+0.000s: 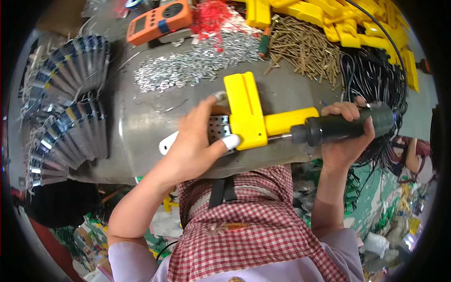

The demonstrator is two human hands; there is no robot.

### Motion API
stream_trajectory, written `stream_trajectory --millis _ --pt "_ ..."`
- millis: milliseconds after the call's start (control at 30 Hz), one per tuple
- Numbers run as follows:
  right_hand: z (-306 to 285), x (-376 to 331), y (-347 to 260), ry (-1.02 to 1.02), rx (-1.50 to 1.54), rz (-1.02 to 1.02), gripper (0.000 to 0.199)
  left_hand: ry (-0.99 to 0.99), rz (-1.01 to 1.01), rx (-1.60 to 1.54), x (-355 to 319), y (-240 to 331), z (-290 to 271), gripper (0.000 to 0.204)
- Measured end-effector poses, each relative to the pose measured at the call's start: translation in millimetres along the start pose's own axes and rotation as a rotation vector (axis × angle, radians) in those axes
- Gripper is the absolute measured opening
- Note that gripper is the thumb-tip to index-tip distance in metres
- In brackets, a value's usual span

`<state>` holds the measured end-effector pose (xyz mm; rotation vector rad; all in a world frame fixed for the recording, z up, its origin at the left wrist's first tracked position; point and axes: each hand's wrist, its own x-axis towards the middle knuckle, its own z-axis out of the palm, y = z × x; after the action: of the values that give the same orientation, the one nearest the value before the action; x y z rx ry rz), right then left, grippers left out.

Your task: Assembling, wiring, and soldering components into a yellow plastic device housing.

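The left hand (195,136) pinched the yellow housing (246,113) over the table's (141,127) near side; the right hand (345,149) wrapped the dark screwdriver (342,129). Steady work called for keeping the bit (280,137) square to the housing, though its seating was unclear.

The person wears a pale lilac top (129,263) whose sleeves (345,249) end around the elbows, leaving the forearms bare. Over it goes a red-and-white gingham apron (253,256) with a pale trimmed edge, a black strap (221,192) near the hem and a small orange-yellow motif (236,226). White covers (230,141) cap two fingers (210,104) of the left hand (193,143).
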<state>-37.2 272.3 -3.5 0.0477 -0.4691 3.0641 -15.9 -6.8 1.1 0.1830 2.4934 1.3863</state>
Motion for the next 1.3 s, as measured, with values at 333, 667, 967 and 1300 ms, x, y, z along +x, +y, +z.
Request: stream_trajectory --millis 333,667,967,1300 --pt "-9 -9 -2 0.021 -0.026 -0.007 0.044 0.465 0.060 0.465 27 -24 -25 0.019" --pt "-10 -6 -2 0.055 -0.043 -0.020 0.042 0.291 0.552 0.803 29 -19 -37 0.016" --pt "-4 -6 -1 0.082 -0.066 -0.042 0.037 0.464 0.429 0.233 -40 -18 28 0.023" --pt "-5 -5 -1 0.047 -0.005 -0.013 0.035 0.469 0.411 0.205 -40 -19 32 0.022"
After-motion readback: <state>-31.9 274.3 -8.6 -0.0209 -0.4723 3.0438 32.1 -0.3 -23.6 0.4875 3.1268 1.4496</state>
